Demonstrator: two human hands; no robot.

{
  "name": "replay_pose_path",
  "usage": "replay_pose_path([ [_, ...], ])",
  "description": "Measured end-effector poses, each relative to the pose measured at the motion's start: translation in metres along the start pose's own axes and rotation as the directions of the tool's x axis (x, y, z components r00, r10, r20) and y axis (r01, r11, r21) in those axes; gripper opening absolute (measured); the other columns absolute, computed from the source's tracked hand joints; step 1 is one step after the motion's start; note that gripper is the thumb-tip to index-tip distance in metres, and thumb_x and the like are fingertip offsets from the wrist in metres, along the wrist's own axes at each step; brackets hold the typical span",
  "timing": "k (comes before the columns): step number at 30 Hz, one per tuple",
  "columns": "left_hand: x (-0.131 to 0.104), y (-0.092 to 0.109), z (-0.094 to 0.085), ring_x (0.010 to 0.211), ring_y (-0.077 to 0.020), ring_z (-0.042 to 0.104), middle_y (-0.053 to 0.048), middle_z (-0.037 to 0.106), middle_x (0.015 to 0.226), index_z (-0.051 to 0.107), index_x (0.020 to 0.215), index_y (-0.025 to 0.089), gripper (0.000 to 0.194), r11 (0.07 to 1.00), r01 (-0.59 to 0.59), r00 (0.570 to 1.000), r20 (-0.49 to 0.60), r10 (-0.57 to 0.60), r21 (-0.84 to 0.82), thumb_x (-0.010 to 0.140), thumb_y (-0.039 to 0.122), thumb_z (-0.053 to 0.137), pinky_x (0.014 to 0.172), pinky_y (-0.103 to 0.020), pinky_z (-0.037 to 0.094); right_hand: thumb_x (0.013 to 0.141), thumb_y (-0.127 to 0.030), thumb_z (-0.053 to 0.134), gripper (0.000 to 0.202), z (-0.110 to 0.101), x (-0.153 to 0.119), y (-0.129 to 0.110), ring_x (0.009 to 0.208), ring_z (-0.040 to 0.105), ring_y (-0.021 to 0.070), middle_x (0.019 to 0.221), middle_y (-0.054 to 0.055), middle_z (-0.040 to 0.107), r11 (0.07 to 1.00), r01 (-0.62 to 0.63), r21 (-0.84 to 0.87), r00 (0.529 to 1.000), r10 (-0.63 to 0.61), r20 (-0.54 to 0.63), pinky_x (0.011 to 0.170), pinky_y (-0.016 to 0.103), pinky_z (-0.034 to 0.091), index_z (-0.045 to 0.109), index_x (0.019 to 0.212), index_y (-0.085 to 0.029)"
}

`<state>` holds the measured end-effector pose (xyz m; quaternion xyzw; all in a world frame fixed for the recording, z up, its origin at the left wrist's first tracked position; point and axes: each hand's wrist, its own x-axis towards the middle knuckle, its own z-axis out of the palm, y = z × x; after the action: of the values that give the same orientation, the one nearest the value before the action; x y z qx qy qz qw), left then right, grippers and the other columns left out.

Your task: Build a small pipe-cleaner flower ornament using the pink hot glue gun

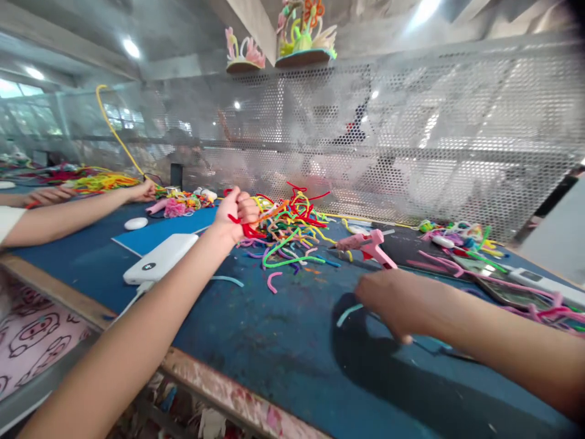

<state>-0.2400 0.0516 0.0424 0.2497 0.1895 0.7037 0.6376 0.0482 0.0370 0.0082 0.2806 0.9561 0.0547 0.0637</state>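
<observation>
My left hand (236, 213) is closed in a fist over the left side of a tangled heap of colored pipe cleaners (292, 228). Red pipe cleaners (249, 230) stick out of its grip, and an orange one (274, 212) runs from beside it into the heap. My right hand (388, 299) is low over the blue table (274, 341), back upward and somewhat blurred. Its fingers curl down out of sight, so whether they grip anything is hidden. A short light-blue pipe cleaner (350, 314) shows beside its fingertips. Just beyond lies a pink hot glue gun (368, 245).
A white power bank (159, 259) with a cable lies left of my left forearm. At right are a phone (493, 283) and pink pipe cleaners (539, 305). A co-worker's arm (77, 213) reaches in from the left. A perforated metal screen (320, 134) stands behind the table.
</observation>
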Motion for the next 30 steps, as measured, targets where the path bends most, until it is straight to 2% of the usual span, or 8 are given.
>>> replay_pose_path([
  [1, 0.002, -0.004, -0.002, 0.026, -0.0037, 0.022, 0.009, 0.016, 0.039, 0.024, 0.053, 0.019, 0.049, 0.999, 0.036, 0.999, -0.018, -0.036, 0.000, 0.098, 0.039, 0.025, 0.026, -0.014, 0.011, 0.055, -0.007, 0.074, 0.018, 0.008, -0.006, 0.004, 0.059, 0.064, 0.0197, 0.063, 0.004, 0.067, 0.993, -0.040, -0.111, 0.987, 0.056, 0.152, 0.052, 0.029, 0.048, 0.066, 0.058, -0.023],
  [6, 0.002, -0.009, -0.001, 0.026, -0.0039, 0.021, 0.009, 0.015, 0.041, 0.028, 0.054, 0.018, 0.050, 0.995, 0.096, 0.995, -0.006, -0.096, -0.015, 0.096, 0.044, 0.029, 0.027, -0.014, 0.009, 0.070, 0.007, 0.048, 0.035, 0.008, -0.005, -0.006, 0.082, 0.068, 0.0258, 0.087, 0.013, 0.071, 0.971, -0.092, -0.219, 0.969, 0.138, 0.205, 0.069, 0.036, 0.051, 0.068, 0.078, -0.021],
  [10, 0.000, -0.006, -0.002, 0.027, -0.0032, 0.023, 0.009, 0.017, 0.040, 0.030, 0.055, 0.018, 0.048, 0.995, 0.065, 0.997, 0.049, -0.061, -0.076, 0.097, 0.040, 0.030, 0.027, -0.013, 0.013, 0.078, 0.001, 0.042, 0.036, -0.005, 0.038, -0.034, 0.088, 0.064, 0.0189, 0.096, 0.009, 0.067, 0.977, 0.157, 0.142, 0.985, -0.144, -0.097, 0.071, 0.027, 0.048, 0.055, 0.106, -0.016],
  [14, 0.002, -0.003, -0.011, 0.027, -0.0031, 0.023, 0.009, 0.018, 0.039, 0.030, 0.055, 0.018, 0.048, 0.994, -0.005, 1.000, 0.020, 0.008, -0.111, 0.097, 0.041, 0.029, 0.027, -0.013, 0.015, 0.086, -0.011, 0.042, 0.025, -0.006, 0.101, -0.080, 0.098, 0.061, 0.0211, 0.106, 0.014, 0.062, 0.945, 0.186, 0.267, 0.923, -0.075, -0.377, 0.080, 0.031, 0.048, 0.051, 0.110, -0.009],
  [17, 0.007, -0.002, -0.018, 0.027, -0.0032, 0.021, 0.010, 0.017, 0.039, 0.030, 0.054, 0.018, 0.050, 0.996, -0.027, 0.999, -0.025, 0.025, -0.088, 0.096, 0.044, 0.032, 0.027, -0.015, 0.014, 0.091, -0.031, 0.042, 0.032, -0.002, 0.139, -0.111, 0.099, 0.061, 0.0266, 0.109, 0.019, 0.059, 0.961, 0.194, 0.199, 0.937, -0.122, -0.329, 0.078, 0.037, 0.051, 0.053, 0.108, -0.006],
  [21, 0.012, -0.004, -0.022, 0.027, -0.0040, 0.021, 0.010, 0.018, 0.039, 0.032, 0.054, 0.019, 0.049, 0.998, -0.012, 0.999, -0.038, 0.009, -0.063, 0.094, 0.048, 0.035, 0.027, -0.016, 0.014, 0.093, -0.014, 0.029, 0.031, 0.007, 0.155, -0.124, 0.087, 0.066, 0.0227, 0.113, 0.018, 0.056, 0.977, 0.214, 0.018, 0.945, -0.203, -0.258, 0.061, 0.033, 0.053, 0.050, 0.115, -0.009],
  [26, 0.016, -0.006, -0.026, 0.026, -0.0045, 0.023, 0.010, 0.019, 0.040, 0.033, 0.056, 0.019, 0.049, 0.998, 0.029, 0.999, -0.027, -0.030, -0.054, 0.094, 0.049, 0.032, 0.027, -0.016, 0.016, 0.094, -0.012, 0.024, 0.029, 0.003, 0.126, -0.089, 0.060, 0.060, 0.0136, 0.092, 0.007, 0.058, 0.802, 0.432, -0.414, 0.774, -0.565, -0.286, 0.046, 0.026, 0.043, 0.051, 0.106, -0.014],
  [30, 0.021, -0.007, -0.032, 0.026, -0.0047, 0.023, 0.010, 0.020, 0.038, 0.033, 0.056, 0.019, 0.046, 0.999, 0.041, 0.996, -0.078, -0.043, -0.033, 0.096, 0.043, 0.032, 0.026, -0.016, 0.016, 0.096, -0.015, 0.021, 0.030, -0.036, 0.090, -0.044, 0.060, 0.053, 0.0108, 0.086, 0.002, 0.056, 0.693, 0.339, -0.636, 0.602, -0.679, -0.419, 0.049, 0.022, 0.037, 0.050, 0.102, -0.021],
])
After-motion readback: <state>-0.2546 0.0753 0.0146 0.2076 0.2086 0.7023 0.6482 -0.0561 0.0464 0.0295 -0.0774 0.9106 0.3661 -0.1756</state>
